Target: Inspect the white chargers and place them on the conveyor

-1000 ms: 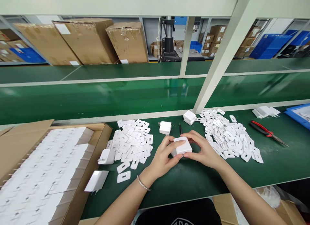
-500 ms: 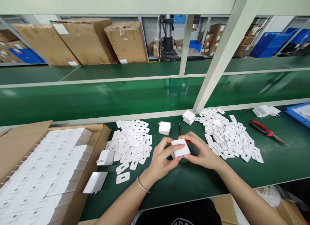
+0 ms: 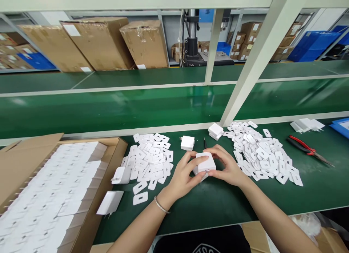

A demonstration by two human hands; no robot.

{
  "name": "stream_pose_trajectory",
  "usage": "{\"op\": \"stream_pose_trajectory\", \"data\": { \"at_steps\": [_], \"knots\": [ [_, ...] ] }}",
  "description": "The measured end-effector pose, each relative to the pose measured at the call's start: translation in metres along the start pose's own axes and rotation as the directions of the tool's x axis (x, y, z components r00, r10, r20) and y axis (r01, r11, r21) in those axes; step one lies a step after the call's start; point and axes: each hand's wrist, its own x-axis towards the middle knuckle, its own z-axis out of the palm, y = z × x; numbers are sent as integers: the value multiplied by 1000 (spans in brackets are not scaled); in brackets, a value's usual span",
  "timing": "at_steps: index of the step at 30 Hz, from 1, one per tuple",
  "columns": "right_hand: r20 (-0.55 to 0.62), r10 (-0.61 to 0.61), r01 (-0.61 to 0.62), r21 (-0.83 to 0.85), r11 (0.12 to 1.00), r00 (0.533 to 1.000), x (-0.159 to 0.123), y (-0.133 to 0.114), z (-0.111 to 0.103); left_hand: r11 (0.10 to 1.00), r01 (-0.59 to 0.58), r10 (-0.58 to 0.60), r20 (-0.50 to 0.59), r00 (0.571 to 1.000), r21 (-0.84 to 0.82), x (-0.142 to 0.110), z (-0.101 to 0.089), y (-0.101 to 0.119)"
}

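Observation:
Both hands hold one white square charger block (image 3: 206, 162) just above the green bench, a small slot showing on its near face. My left hand (image 3: 183, 176) grips its left side with thumb on top. My right hand (image 3: 228, 167) wraps the right side with fingers curled over it. A pile of small white slotted plates (image 3: 151, 158) lies left of the hands, a second pile (image 3: 263, 155) to the right. Another white charger (image 3: 187, 143) sits just beyond the hands, with a thin dark tool (image 3: 205, 143) beside it.
A cardboard box (image 3: 81, 224) packed with white chargers stands at the left; two loose chargers (image 3: 120, 175) lie by its edge. Red-handled pliers (image 3: 307, 150) and more white parts (image 3: 307, 125) lie at the right, near a blue tray (image 3: 340, 124). A slanted white post (image 3: 245, 78) rises behind.
The charger has been turned in my hands so its slotted face now points toward me. The view shifted slightly; both hands stay on the block.

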Motion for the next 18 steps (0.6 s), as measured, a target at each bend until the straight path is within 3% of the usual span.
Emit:
{"op": "stream_pose_trajectory", "data": {
  "at_steps": [5, 9, 12, 14, 16, 18],
  "knots": [
    [24, 43, -43, 23, 999, 999, -8, 0, 3, 999, 36, -38, -43, 998, -38, -1, 3, 3],
    [121, 69, -80, 87, 993, 990, -10, -2, -5, 1000, 8, -8, 26, 1000, 0, 0, 0, 2],
    [172, 71, -72, -4, 997, 982, -10, -1, -12, 999, 27, -26, 59, 998, -16, 2, -7, -8],
    [212, 96, -75, -106, 992, 973, -10, -1, -14, 992, 115, -112, -69, 991, 43, 4, -11, -19],
    [255, 146, -99, -189, 977, 956, -10, -1, -11, 955, 237, -189, -253, 949, 177, 7, -12, -29],
    [290, 204, -134, -245, 960, 935, -10, -2, -7, 894, 317, -205, -340, 918, 317, 11, -9, -38]
  ]
}}
